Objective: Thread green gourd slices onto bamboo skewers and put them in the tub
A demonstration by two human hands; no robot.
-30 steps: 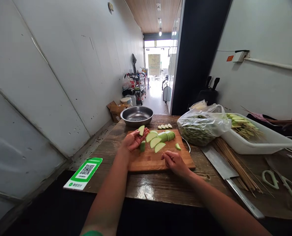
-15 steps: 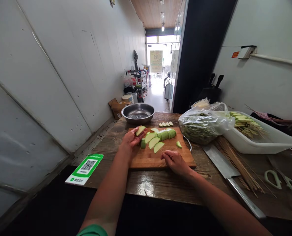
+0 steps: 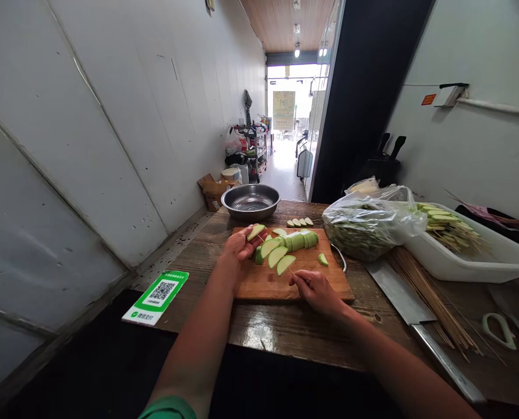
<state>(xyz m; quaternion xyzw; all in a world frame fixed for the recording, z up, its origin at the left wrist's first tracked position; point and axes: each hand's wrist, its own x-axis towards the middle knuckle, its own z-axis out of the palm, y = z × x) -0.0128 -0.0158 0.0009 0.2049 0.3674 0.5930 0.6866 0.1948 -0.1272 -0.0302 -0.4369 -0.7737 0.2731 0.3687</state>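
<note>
Between the fingers of my left hand (image 3: 238,244) is a pale green zucchini slice (image 3: 256,232), held above the left back of the wooden cutting board (image 3: 263,289). My right hand (image 3: 315,288), closed in a pinch, grips the near end of a thin bamboo skewer (image 3: 291,272). Threaded along it are several half-round zucchini slices (image 3: 286,265), fanned toward my left hand. The skewer's far tip is close to the held slice; whether it has pierced it I cannot tell. Behind, a row of cut zucchini (image 3: 302,240) lies on the board, with a loose end piece (image 3: 322,259) to the right.
A steel basin (image 3: 251,212) stands behind the board, near a finished skewer of slices (image 3: 300,222). Rightward are a plastic bag of greens (image 3: 359,233), a white tray (image 3: 464,265), a cleaver (image 3: 403,294), bamboo sticks (image 3: 434,302) and scissors (image 3: 498,331). A QR-code sign (image 3: 158,295) lies left.
The whole view has shifted slightly, so things appear farther right. Both hands keep nearly the same pose, with the slice and the loaded skewer still held.
</note>
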